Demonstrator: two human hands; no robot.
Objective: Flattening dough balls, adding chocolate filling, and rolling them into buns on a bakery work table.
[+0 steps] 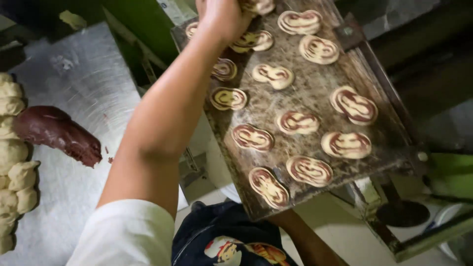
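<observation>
While the left hand (224,17) reaches to the far end of the baking tray (315,88), its grip seems closed on a swirled dough piece (257,6) at the top edge, though the frame cuts it off. About thirteen more marbled pieces lie on the tray, most with their long axes roughly across it. Its own long axis runs from near-right to far-left. Left of it, the metal surface (84,83) carries one brown dough log (56,133) and a column of pale dough lumps (12,162). No right hand shows.
</observation>
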